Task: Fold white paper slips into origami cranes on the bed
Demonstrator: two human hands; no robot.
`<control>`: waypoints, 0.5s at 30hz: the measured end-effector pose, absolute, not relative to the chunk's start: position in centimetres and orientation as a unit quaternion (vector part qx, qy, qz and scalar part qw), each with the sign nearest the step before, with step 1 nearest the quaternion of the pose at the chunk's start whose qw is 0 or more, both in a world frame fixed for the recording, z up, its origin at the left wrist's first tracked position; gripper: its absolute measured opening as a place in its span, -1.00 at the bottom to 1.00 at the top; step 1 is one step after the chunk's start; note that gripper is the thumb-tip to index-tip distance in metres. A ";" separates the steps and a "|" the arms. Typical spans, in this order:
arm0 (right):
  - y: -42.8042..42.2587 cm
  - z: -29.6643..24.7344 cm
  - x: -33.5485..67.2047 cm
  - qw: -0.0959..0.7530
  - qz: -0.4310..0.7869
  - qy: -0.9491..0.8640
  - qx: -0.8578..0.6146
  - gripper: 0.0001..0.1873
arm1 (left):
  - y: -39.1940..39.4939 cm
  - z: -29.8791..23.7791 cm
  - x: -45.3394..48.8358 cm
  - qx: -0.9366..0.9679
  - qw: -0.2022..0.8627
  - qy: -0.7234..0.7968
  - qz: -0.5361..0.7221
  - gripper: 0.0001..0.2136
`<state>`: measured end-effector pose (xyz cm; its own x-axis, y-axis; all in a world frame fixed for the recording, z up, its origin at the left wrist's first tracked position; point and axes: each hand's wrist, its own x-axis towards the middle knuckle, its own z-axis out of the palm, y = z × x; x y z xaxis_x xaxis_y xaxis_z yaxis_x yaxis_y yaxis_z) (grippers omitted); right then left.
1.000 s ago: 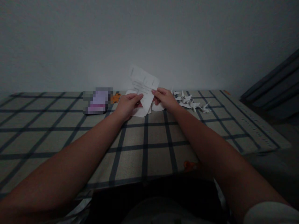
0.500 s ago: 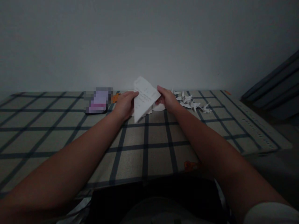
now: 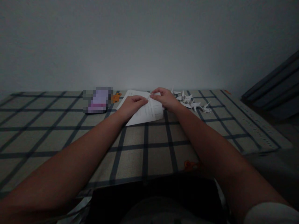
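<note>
A white printed sheet of paper (image 3: 146, 113) lies flat on the checked cloth near the far wall. My left hand (image 3: 130, 105) rests on its left part with the fingertips pinched at the sheet's upper edge. My right hand (image 3: 164, 98) pinches the same edge from the right, its fingertips almost touching the left ones. Both hands are closed on the paper.
Several small white folded paper cranes (image 3: 190, 101) lie in a heap right of my right hand. A blurred purple flat object (image 3: 98, 101) sits to the left, an orange scrap (image 3: 115, 97) beside it. The checked tablecloth (image 3: 70, 130) runs to a dark fabric edge (image 3: 275, 90) at right.
The sheet was held up tilted in the air between both hands; it has come down and now lies flat on the cloth, with both hands lowered onto its top edge.
</note>
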<state>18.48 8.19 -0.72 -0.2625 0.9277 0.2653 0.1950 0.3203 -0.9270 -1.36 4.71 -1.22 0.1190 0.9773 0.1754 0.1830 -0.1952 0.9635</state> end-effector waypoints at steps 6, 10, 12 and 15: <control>7.9 -0.4 18.5 0.427 0.226 -0.790 -0.378 -0.77 | 5.0 -1.4 -1.8 0.686 0.276 0.476 0.476 -0.83; 7.8 -0.3 18.6 0.384 0.128 -0.864 -0.298 -0.81 | 4.5 -1.4 -1.7 0.723 0.219 0.474 0.453 -0.83; 7.8 -0.2 18.6 0.366 0.104 -0.878 -0.290 -0.86 | 4.3 -1.3 -1.6 0.725 0.211 0.478 0.448 -0.82; 7.9 -0.2 18.6 0.353 0.068 -0.882 -0.304 -0.89 | 4.3 -1.2 -1.5 0.726 0.210 0.482 0.443 -0.82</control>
